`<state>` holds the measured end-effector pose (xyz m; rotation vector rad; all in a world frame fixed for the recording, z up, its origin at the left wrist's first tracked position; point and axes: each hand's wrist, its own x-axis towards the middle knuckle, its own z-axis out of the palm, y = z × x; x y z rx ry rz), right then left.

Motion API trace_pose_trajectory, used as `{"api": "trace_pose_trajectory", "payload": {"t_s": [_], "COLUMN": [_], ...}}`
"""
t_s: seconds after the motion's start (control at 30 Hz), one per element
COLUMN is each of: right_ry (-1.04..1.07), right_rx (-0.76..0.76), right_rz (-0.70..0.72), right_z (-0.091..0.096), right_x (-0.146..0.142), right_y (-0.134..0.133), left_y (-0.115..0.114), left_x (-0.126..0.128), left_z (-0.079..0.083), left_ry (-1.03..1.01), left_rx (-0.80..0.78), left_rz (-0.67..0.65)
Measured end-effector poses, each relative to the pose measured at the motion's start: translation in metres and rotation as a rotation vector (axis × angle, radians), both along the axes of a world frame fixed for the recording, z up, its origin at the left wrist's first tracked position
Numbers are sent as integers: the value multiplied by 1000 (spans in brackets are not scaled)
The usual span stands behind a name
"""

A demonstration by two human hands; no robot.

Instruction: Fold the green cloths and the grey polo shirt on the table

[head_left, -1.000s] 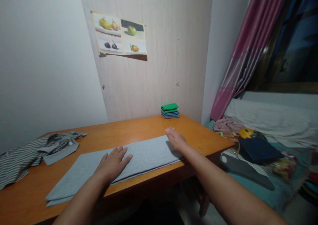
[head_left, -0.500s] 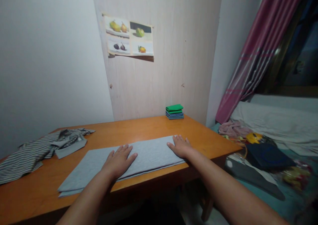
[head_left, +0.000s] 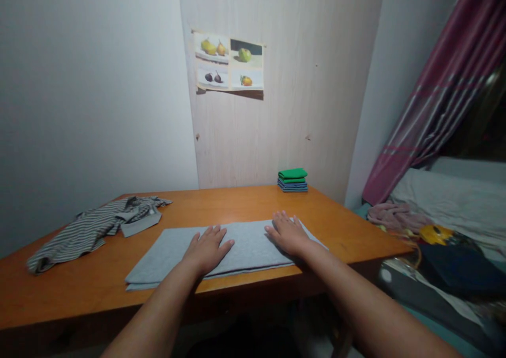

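Note:
A long folded grey cloth [head_left: 169, 252] lies flat near the front edge of the orange wooden table [head_left: 237, 205]. My left hand [head_left: 207, 247] rests palm down on the middle of the cloth, fingers spread, holding nothing. My right hand [head_left: 288, 234] lies flat on the cloth's right end, fingers stretched out and apart. Both forearms reach in from the bottom of the view.
A crumpled striped garment [head_left: 95, 226] lies at the table's left. A small stack of folded green and blue cloths [head_left: 292, 180] sits at the back by the wall. A fruit poster [head_left: 229, 63] hangs above. A bed with clothes and bags [head_left: 435, 231] stands to the right.
My right hand has slid from the cloth's far right corner to lie flat on its right end. The head camera has turned left. My left hand stays flat on the cloth.

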<state>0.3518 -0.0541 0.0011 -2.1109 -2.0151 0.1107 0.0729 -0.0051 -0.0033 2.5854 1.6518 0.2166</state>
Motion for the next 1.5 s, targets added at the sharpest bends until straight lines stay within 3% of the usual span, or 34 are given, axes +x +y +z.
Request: {"api": "trace_pose_trajectory", "payload": {"t_s": [0.17,0.3,0.5,0.63,0.93,1.2,1.5], "right_ry": [12,6,45,50,21,20,-1], "right_rx": [-102,-151,-17,-95,-150,-146,-181], "right_rz": [53,32,123,166,168,167,167], "right_z": [-11,-5,7,0,-5,-8,-3], "right_x": [-9,-12,-44,-59,-59,-59,-58], "right_y": [-1,2,11,13,15,16,18], "left_y": [-2,-3,-4,-4,-3,-14,-16], "left_x": [1,1,1,2,1,16,16], "left_z": [1,2,1,-1,1,7,1], "left_ry": [0,-17,-29,-22,-35,-56,-45], "left_rx": [-13,-11,-9,7,1,18,-46], "left_rz": [10,-4,-3,-5,-44,-246,-216]}}
